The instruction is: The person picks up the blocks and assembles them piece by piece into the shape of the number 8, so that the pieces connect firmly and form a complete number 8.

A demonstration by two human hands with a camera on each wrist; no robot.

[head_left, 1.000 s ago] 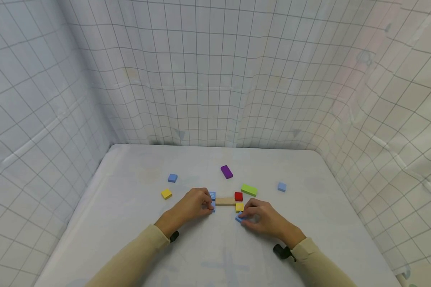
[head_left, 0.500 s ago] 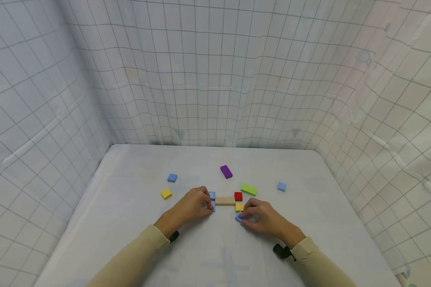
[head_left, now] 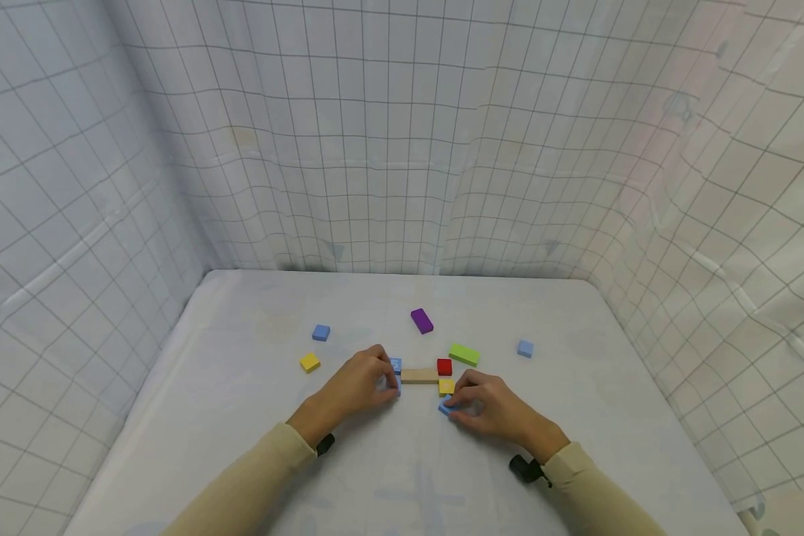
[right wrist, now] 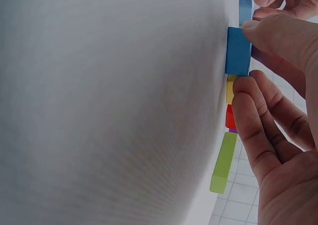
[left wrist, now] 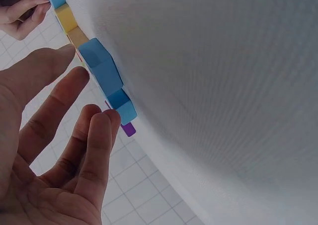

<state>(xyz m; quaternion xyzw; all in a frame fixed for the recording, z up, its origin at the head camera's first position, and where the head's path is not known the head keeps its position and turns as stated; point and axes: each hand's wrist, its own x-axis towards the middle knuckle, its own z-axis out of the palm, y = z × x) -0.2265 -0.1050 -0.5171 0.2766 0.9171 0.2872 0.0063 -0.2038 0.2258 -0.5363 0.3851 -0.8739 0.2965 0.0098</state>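
A blue block (right wrist: 237, 53) is pinched between the thumb and a finger of my right hand (head_left: 496, 409), at the near right of a block arrangement. My left hand (head_left: 360, 385) is beside another blue block (left wrist: 103, 68); in the left wrist view its thumb and fingers stand apart, with that block just beyond the tips. Behind that block, a further blue block (head_left: 395, 365) adjoins it. A plain wooden plank (head_left: 419, 376) runs from the blue pair to a red block (head_left: 444, 366) and a yellow block (head_left: 446, 386) on the right.
Farther back on the white table (head_left: 254, 313) lie a purple block (head_left: 422, 321) and a green block (head_left: 464, 354). Leftward are a loose blue block (head_left: 321, 333) and a yellow block (head_left: 310, 362); one blue block (head_left: 525, 348) lies right. Gridded curtains (head_left: 402, 149) surround the table.
My left hand's fingers have risen slightly and loosened from the blue block at the left. The right hand keeps its place on its blue block.
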